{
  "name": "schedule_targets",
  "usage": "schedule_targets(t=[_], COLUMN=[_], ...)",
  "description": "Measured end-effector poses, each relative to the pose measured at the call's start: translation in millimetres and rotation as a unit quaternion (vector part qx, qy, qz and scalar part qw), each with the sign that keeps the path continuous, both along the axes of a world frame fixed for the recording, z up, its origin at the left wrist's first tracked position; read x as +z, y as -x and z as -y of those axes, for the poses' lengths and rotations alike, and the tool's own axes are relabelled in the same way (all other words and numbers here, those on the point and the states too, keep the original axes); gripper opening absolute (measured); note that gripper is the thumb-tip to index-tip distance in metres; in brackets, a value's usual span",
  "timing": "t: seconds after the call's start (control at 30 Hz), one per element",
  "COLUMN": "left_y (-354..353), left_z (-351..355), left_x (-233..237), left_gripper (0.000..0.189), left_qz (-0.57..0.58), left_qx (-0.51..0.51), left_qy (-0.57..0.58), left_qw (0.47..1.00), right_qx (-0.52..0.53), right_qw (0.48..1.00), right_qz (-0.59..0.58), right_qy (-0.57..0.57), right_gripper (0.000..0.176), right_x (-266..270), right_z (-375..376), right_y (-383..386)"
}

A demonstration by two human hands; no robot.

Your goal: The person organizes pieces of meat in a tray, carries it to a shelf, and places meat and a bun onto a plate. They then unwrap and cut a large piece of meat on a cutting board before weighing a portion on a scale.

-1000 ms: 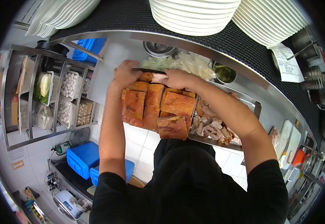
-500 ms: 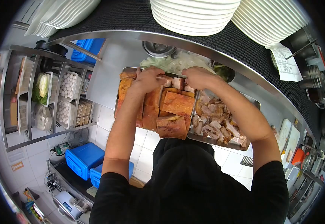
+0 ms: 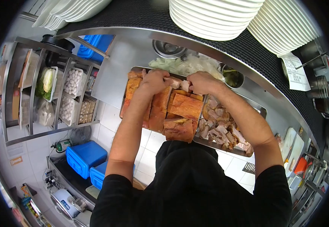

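Note:
My left hand is over the upper left part of a metal tray that holds orange-brown slabs of roast meat. Its fingers are bent against a pale meat chunk at the tray's far edge. At the tray's far right corner, my right hand has its fingers closed beside another chunk; whether it grips that chunk is hidden. Chopped meat fills a second tray just right of the slabs, below my right forearm. Clear plastic bags lie behind both hands.
Stacked white plates stand on a shelf overhanging the counter's far side. A metal bowl and a round container of greens sit under its edge. At left is a rack with eggs; cutting boards are at right.
The whole view has shifted, with trays and plates appearing farther right. My right hand has moved slightly left along the tray's far edge, nearer the pale chunks.

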State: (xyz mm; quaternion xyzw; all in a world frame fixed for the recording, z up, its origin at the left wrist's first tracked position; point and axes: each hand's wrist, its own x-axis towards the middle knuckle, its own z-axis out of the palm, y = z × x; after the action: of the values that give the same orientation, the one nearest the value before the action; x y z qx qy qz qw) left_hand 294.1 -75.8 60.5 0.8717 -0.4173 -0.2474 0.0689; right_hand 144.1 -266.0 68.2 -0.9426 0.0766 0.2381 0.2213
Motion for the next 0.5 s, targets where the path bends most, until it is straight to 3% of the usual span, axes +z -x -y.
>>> schedule_targets(t=[0.17, 0.27, 0.37, 0.5], left_y=[8, 6, 7, -6], left_z=[1, -12, -36, -108], left_x=[11, -9, 27, 41], left_gripper=[0.05, 0.05, 0.045, 0.045], left_qz=[-0.019, 0.04, 0.039, 0.006], left_qx=[0.018, 0.012, 0.023, 0.116], left_qy=[0.002, 0.092, 0.23, 0.319], left_qw=[1.0, 0.995, 0.972, 0.941], right_qx=[0.007, 0.011, -0.043, -0.128], right_qw=[1.0, 1.0, 0.994, 0.98], right_qz=[-0.011, -0.023, 0.097, 0.127], right_qy=[-0.007, 0.011, 0.033, -0.087], right_gripper=[0.029, 0.038, 0.038, 0.043], right_x=[-6, -7, 29, 71], right_z=[5, 4, -6, -7], right_y=[-4, 0, 22, 54])
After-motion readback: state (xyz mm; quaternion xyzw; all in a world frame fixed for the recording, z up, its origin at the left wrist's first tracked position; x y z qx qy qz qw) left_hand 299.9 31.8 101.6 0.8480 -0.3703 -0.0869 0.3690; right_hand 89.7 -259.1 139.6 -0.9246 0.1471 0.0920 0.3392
